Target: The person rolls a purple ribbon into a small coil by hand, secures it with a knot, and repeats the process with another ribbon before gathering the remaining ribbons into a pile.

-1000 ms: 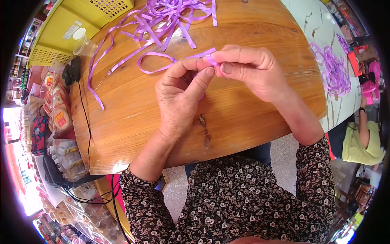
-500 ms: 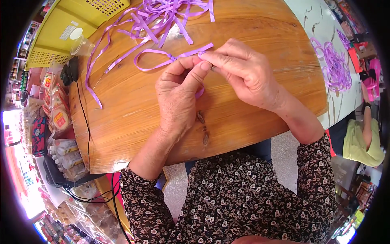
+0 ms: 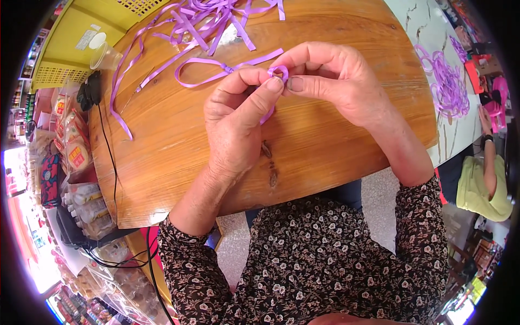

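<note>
Above the wooden table, both my hands meet at a small loop in a purple ribbon [image 3: 279, 70]. My left hand [image 3: 238, 111] pinches the ribbon between thumb and fingertips, and a length of it hangs below the palm. From the right, my right hand [image 3: 341, 81] grips the same loop, its thumb and forefinger closed at the edge. Just beyond my left fingers, a knotted ribbon loop [image 3: 187, 82] lies on the table, its tail running right toward my right forefinger. Whether it joins the piece in my hands is hidden by my fingers.
A heap of purple ribbons [image 3: 208, 24] covers the far part of the wooden table [image 3: 179, 168]. At far left stand a yellow crate [image 3: 70, 49] and a clear plastic cup [image 3: 105, 58]. More ribbon loops [image 3: 449, 84] lie on the marble-patterned table at right, near another person's arm [image 3: 489, 151].
My right hand has turned and shifted slightly right, its thumb now showing beside the ribbon. A small curled loop now stands up between my fingertips. My left hand keeps its pinch.
</note>
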Tool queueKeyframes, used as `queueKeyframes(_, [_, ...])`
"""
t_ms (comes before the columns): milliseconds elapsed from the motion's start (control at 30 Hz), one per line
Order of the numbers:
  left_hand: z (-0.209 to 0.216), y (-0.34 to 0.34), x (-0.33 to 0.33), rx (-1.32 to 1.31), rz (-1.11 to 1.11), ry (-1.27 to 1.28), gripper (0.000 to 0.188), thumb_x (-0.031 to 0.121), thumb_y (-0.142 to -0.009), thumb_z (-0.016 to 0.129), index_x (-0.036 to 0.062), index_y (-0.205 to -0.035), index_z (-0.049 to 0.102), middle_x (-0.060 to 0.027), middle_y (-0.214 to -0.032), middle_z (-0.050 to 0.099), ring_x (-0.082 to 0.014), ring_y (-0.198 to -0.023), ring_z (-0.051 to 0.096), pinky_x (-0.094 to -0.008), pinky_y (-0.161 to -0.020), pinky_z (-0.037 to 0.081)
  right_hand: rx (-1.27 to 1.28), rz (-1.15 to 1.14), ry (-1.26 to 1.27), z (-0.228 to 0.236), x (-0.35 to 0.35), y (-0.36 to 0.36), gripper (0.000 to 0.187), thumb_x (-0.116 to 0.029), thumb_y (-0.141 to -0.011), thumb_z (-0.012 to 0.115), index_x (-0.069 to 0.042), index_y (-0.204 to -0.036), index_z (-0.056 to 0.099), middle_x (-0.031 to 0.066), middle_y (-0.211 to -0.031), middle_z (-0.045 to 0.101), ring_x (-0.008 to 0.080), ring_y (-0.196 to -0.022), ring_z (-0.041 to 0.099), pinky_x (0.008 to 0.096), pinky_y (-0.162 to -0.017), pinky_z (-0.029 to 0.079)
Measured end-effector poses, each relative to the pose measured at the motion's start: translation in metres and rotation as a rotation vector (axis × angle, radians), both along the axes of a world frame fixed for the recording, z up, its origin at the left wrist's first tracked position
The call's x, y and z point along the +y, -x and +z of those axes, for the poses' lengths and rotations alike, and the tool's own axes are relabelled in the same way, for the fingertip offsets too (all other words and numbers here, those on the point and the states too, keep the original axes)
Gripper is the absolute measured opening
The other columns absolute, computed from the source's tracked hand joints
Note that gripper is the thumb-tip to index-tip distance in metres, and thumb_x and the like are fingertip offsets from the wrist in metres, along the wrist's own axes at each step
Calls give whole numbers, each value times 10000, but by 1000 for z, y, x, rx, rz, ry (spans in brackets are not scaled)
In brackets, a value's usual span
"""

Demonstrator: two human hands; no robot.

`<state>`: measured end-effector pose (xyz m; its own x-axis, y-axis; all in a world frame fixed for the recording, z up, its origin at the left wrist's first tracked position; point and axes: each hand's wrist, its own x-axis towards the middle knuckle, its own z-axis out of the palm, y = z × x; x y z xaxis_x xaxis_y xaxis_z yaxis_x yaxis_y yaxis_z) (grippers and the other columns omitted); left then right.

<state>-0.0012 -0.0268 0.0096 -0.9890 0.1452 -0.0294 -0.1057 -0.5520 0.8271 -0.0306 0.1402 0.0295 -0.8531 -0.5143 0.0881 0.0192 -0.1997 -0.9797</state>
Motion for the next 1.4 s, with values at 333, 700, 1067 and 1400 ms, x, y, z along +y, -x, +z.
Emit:
queueKeyframes(333, [-2,7,-6,-190,-109,132,63,58,-833,619,9,-873,617,49,-660,524,-19,-543,386,-173,-483,299,1284,-328,-616,-6,4,6,288,12,-626,657,-20,-912,665,68,-789,604,205,-713,574,273,-620,441])
queueKeyframes(700, [0,6,-8,-192,-219,229,123,71,-800,678,4,-892,631,37,-703,556,-14,-591,444,-157,-501,342,1138,-231,-586,16,18,16,171,-75,-716,699,-32,-871,640,78,-774,603,224,-720,578,307,-650,468])
queueKeyframes(1067, [1,3,-3,-37,1,335,65,42,-800,636,17,-840,591,37,-730,549,-15,-634,471,-153,-550,383,1418,-290,-357,-13,13,27,145,-92,-730,690,-48,-858,641,67,-801,612,222,-738,585,303,-656,478])
queueKeyframes(1400, [1,1,0,28,53,345,78,35,-803,629,14,-858,578,39,-740,545,-11,-633,465,-151,-557,387,874,-255,-453,-5,1,4,86,6,-739,677,-3,-803,620,61,-725,605,152,-654,564,248,-592,442])
